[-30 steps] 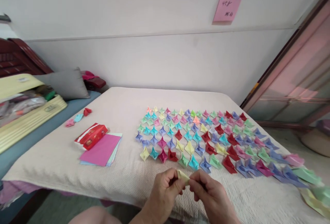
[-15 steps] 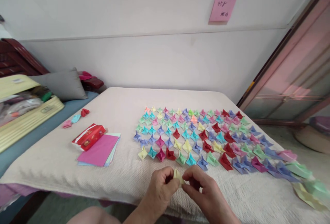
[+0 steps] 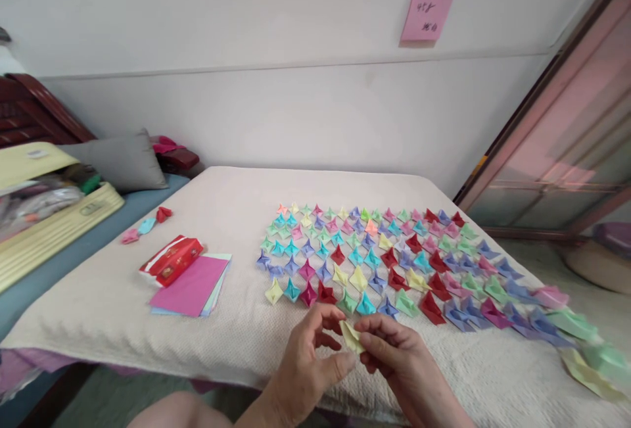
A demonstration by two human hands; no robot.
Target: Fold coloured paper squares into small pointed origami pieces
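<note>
A small folded piece of pale yellow paper (image 3: 351,337) is pinched between the thumb and fingers of my right hand (image 3: 392,352). Just left of it, my left hand (image 3: 315,356) has its thumb and fingers apart around the paper's left side, and it grips nothing. Beyond both hands lie rows of folded paper pieces in many colours, among them a cyan one (image 3: 365,304), a dark red one (image 3: 327,292) and a pale yellow one (image 3: 274,291). My fingers cover part of the yellow paper's edge.
Left on the cream-covered bed (image 3: 236,349) are a stack of coloured paper sheets (image 3: 190,286), a red packet (image 3: 172,260) and a few small folded pieces (image 3: 146,225). An open yellow box (image 3: 59,231) stands farther left by a grey pillow (image 3: 116,160). A pink note (image 3: 428,14) hangs on the wall.
My left thumb and fingers have opened off the yellow paper. The paper has turned and shifted slightly right, now held by my right hand.
</note>
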